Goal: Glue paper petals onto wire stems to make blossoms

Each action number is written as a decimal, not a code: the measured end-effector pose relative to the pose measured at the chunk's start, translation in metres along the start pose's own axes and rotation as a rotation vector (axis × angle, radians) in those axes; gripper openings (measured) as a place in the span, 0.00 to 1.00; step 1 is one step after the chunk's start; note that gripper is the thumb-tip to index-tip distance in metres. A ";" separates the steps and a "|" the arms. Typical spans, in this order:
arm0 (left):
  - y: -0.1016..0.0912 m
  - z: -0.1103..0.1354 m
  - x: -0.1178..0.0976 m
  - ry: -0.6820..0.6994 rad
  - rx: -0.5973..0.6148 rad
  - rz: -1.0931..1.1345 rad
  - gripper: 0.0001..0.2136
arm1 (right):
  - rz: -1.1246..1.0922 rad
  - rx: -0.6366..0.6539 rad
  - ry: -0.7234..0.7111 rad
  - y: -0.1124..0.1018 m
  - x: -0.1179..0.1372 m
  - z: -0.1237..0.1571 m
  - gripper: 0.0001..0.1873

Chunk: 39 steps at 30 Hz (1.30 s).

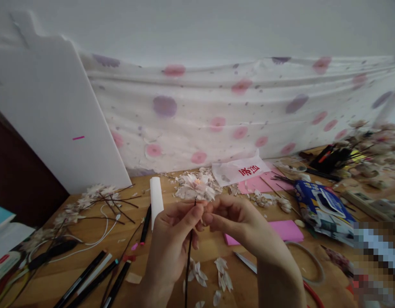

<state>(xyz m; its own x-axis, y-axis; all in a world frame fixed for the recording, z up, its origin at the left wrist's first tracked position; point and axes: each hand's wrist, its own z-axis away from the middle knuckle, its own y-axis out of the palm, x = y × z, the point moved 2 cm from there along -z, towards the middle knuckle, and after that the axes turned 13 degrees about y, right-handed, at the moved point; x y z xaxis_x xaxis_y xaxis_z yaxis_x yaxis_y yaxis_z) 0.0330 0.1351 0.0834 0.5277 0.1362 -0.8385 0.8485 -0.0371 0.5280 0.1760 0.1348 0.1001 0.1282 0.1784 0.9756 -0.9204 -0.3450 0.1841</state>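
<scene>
- A paper flower [197,186] on a thin dark stem [188,256] is held upright above the counter [88,231], in front of the spotted cloth [216,111].
- The stem is pinched just under the bloom by the left hand [171,239] (grip pressed together on it).
- The flower's base is pinched by the fingertips of the right hand [242,224].
- Loose petals [223,273] are seen below the hands, dark pens [91,278] lower left, a white roll [156,197] just left.

Black pens [88,278], a white roll [156,197] and pink paper [285,230] lie on the wooden table [88,231]
</scene>
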 end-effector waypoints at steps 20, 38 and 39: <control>0.008 0.007 -0.003 -0.214 -0.019 0.122 0.19 | 0.679 -0.757 -0.646 0.012 0.010 0.028 0.07; 0.013 0.011 0.000 -0.260 0.019 0.080 0.21 | 0.892 -0.903 -0.760 0.017 0.016 0.027 0.09; 0.013 0.011 0.000 -0.262 0.027 0.083 0.20 | 0.889 -0.898 -0.759 0.016 0.016 0.027 0.09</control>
<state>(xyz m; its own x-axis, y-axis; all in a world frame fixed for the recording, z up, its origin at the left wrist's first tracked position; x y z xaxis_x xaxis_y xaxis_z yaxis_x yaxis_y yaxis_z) 0.0449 0.1235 0.0890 0.5853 -0.1291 -0.8005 0.8006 -0.0644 0.5958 0.1731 0.1071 0.1224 -0.6914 -0.3939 0.6056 -0.6773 0.6450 -0.3538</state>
